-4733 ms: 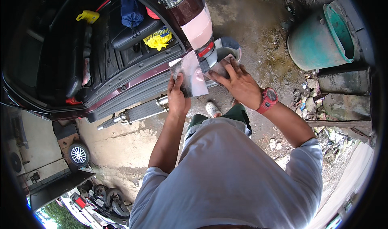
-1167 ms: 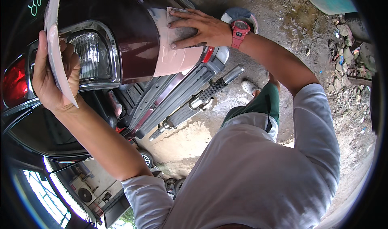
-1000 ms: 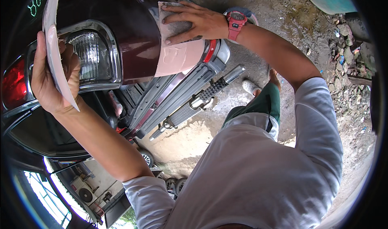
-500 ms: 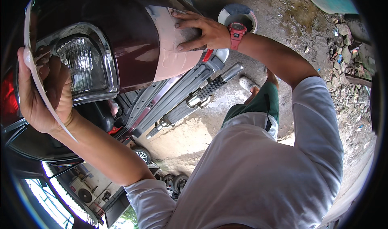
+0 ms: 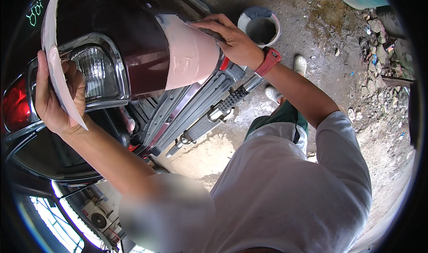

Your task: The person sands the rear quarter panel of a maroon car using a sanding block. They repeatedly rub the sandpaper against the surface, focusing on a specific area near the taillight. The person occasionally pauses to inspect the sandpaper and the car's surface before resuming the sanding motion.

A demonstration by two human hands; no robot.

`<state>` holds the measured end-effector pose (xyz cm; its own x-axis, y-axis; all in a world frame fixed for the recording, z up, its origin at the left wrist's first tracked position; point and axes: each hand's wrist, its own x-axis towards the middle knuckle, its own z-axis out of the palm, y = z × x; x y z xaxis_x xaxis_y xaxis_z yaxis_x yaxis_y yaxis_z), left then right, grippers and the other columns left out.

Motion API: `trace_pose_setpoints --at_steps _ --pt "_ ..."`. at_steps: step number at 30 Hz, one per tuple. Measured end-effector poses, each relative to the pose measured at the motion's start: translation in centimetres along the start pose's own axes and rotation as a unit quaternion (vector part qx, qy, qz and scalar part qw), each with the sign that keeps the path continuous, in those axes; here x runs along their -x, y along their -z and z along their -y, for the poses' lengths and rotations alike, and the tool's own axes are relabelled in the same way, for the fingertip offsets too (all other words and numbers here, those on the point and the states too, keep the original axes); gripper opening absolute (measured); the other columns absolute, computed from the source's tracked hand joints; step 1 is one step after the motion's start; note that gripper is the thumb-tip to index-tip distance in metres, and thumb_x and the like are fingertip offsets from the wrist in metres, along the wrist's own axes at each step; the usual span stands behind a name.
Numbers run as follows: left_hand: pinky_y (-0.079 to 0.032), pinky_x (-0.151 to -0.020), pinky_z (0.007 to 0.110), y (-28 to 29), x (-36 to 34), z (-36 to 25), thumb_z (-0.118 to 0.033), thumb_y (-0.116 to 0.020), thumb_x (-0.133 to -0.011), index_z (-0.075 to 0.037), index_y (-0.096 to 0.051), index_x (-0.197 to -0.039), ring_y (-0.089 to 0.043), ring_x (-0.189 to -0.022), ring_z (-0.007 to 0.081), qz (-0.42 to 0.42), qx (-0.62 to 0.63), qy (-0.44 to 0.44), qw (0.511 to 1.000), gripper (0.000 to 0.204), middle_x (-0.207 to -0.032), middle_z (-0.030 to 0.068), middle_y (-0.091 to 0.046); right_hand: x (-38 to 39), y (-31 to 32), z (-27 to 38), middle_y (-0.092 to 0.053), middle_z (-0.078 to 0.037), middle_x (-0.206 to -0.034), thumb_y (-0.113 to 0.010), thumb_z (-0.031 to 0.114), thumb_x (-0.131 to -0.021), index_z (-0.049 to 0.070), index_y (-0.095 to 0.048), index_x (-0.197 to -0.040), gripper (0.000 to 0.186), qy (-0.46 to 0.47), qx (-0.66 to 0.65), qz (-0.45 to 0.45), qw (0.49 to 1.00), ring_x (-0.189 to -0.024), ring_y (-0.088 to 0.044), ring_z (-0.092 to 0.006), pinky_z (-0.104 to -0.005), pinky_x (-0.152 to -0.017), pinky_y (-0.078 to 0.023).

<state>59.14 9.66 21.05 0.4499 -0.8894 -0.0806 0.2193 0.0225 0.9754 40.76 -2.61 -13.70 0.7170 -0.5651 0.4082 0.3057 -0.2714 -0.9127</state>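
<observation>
My left hand (image 5: 60,94) is wrapped round a thin, pale, curved board (image 5: 54,61) with a lump of pinkish body filler on it, raised in front of the tail light (image 5: 91,72). A broad pink patch of filler (image 5: 189,52) covers the corner panel of a dark maroon vehicle (image 5: 145,52). At the far right edge of that patch, my right hand (image 5: 229,39) has its fingers bent over a thin dark flat piece (image 5: 209,32), seen nearly edge-on; its exact kind does not show. A red watch (image 5: 269,61) is on my right wrist.
A pail (image 5: 261,27) with dark content stands on the stained ground beyond my right hand. The step bumper (image 5: 209,94) with a metal bar juts out below the panel. Rubble (image 5: 379,56) lies at the right. A blurred round area hides my left upper arm.
My right hand has slid away to the right edge of the pink patch, its fingers no longer spread over it. The left hand and board have shifted slightly right in view.
</observation>
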Motion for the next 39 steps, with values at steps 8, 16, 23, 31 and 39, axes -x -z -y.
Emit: trace_pose_setpoints --at_steps 8,16,23,31,39 --pt "-0.034 -0.048 0.024 -1.4 -0.1 0.4 -0.012 -0.045 -0.110 0.012 -0.058 -0.111 -0.042 -0.058 0.0114 -0.049 -0.028 -0.003 0.998 0.027 -0.076 0.0101 -0.055 -3.1 0.0 3.5 -0.058 -0.012 -0.136 -0.046 -0.011 -0.082 0.021 -0.063 -0.139 0.068 -0.073 -0.072 0.059 0.993 -0.128 -0.057 -0.0308 -0.0392 -0.109 -0.047" --pt "-0.031 -0.050 0.026 -2.8 0.1 0.7 -0.011 -0.047 -0.109 0.009 -0.059 -0.104 -0.040 -0.059 0.0110 -0.084 -0.039 -0.007 0.996 0.024 -0.074 0.0080 -0.052 -0.4 0.1 5.6 -0.060 -0.010 -0.132 -0.051 -0.009 -0.085 0.019 -0.064 -0.138 0.061 -0.054 -0.031 0.029 0.998 -0.126 -0.059 -0.0301 -0.0375 -0.108 -0.047" --pt "-0.032 -0.050 0.025 -2.3 -0.1 0.6 -0.011 -0.048 -0.109 0.009 -0.059 -0.103 -0.040 -0.058 0.0111 -0.076 -0.035 -0.007 0.996 0.023 -0.075 0.0086 -0.053 -5.0 0.2 2.4 -0.065 -0.013 -0.129 -0.056 -0.006 -0.085 0.019 -0.067 -0.134 0.056 -0.069 -0.014 0.057 0.996 -0.122 -0.061 -0.0303 -0.0384 -0.107 -0.048" --pt "-0.033 -0.050 0.025 -1.5 0.0 0.4 -0.010 -0.047 -0.109 0.010 -0.059 -0.105 -0.041 -0.058 0.0114 -0.039 -0.040 -0.006 0.998 0.023 -0.078 0.0116 -0.057 -0.8 -2.4 6.4 -0.060 -0.010 -0.127 -0.065 0.007 -0.090 0.019 -0.066 -0.134 0.046 -0.061 0.002 -0.014 0.998 -0.120 -0.061 -0.0309 -0.0390 -0.101 -0.051" --pt "-0.032 -0.052 0.026 -1.3 0.2 0.7 -0.009 -0.048 -0.108 0.011 -0.059 -0.116 -0.039 -0.063 0.0116 -0.066 -0.067 -0.052 0.994 0.024 -0.081 0.0108 -0.055 3.1 -6.4 9.0 -0.041 -0.018 -0.145 -0.068 -0.013 -0.072 0.025 -0.048 -0.152 0.090 -0.086 0.113 -0.046 0.989 -0.131 -0.050 -0.0406 -0.0463 -0.106 -0.052"
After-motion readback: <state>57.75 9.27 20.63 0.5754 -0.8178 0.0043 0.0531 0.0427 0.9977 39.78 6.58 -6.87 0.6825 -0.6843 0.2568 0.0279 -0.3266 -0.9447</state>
